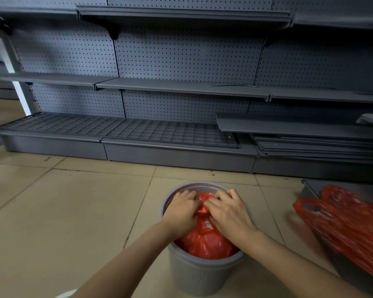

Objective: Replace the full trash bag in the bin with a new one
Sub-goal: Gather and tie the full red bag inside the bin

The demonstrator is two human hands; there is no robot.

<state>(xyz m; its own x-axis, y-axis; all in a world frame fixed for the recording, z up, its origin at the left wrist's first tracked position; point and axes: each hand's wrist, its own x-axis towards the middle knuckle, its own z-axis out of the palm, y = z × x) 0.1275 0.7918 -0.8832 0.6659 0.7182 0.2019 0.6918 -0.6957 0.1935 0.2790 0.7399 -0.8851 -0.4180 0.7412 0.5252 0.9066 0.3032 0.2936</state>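
A round grey ribbed bin [199, 276] stands on the tiled floor in front of me. Inside it sits a full red trash bag [207, 241], bulging up to the rim. My left hand [181, 208] and my right hand [228, 209] meet over the bin and both pinch the gathered neck of the red bag between their fingers. A second red plastic bag [345, 224], flat and with handle loops, lies to the right on a dark grey panel.
Empty dark grey shop shelving [181, 87] with a pegboard back runs along the wall behind the bin. Loose shelf boards [310, 143] are stacked on its base at the right. A grey panel [310, 186] lies on the beige floor tiles at the right.
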